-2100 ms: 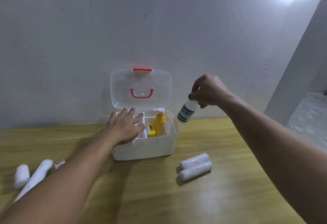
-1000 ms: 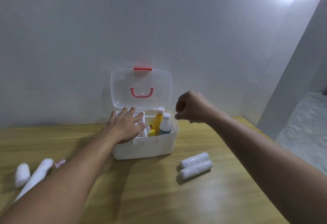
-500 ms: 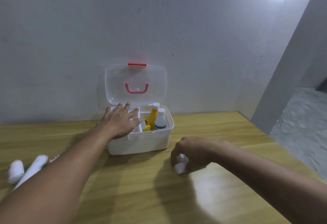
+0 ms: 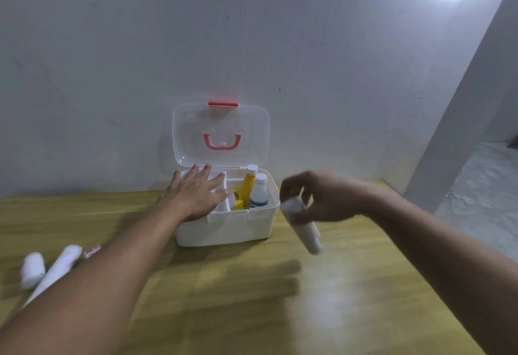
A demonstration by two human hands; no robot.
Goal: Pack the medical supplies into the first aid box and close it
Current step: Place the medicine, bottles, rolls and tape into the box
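Observation:
The white first aid box (image 4: 224, 228) stands open on the wooden table, its clear lid (image 4: 221, 133) upright against the wall. Inside stand a yellow bottle (image 4: 248, 186), a white bottle (image 4: 259, 190) and a small yellow packet (image 4: 238, 204). My left hand (image 4: 196, 195) lies flat, fingers spread, on the box's left rim and inner tray. My right hand (image 4: 322, 196) hovers just right of the box, gripping white bandage rolls (image 4: 304, 227) that hang tilted downward, blurred; whether it is one roll or two I cannot tell.
Two white rolls (image 4: 32, 269) (image 4: 60, 266) and a small pink-printed item (image 4: 92, 251) lie on the table (image 4: 252, 312) at the far left. The wall rises right behind the box. The table's right edge drops to a grey floor (image 4: 482, 195).
My right hand set the white bottle in the box, dropped to the rolls on the table and has now lifted them up beside the box. My left hand stayed on the box.

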